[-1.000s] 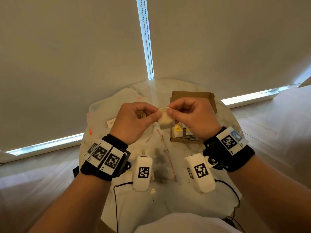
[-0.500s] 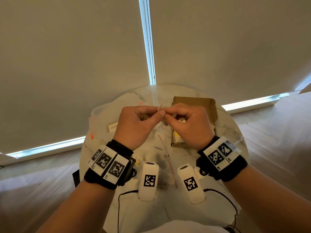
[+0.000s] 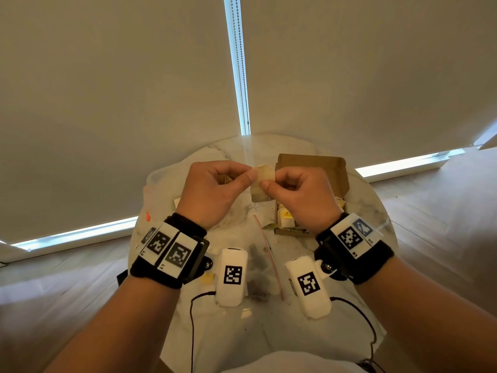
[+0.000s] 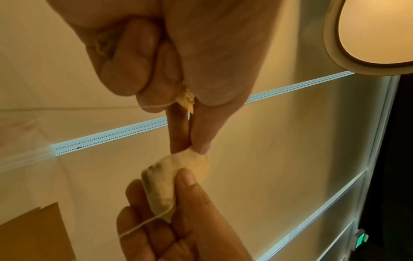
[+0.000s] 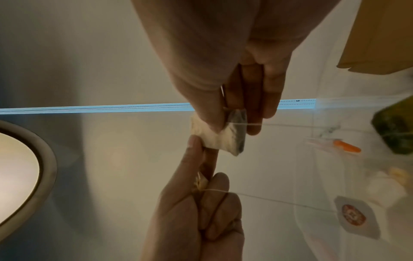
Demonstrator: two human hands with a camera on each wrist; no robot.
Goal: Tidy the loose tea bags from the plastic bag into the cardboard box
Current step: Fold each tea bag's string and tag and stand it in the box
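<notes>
At frame centre, the left hand and right hand each pinch one tea bag above the table, left of the cardboard box, which holds several bags; others remain loose.

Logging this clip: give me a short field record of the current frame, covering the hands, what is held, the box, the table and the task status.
left hand: pinches one corner of the tea bag; more crumpled paper and string sit in its curled fingers
right hand: pinches the same tea bag, thumb on its side
tea bag: held in the air between both hands, string trailing
cardboard box: open on the table, tea bags with yellow tags inside
table: round, marbled; clear plastic bag at its left
status: this tea bag not yet in the box
</notes>
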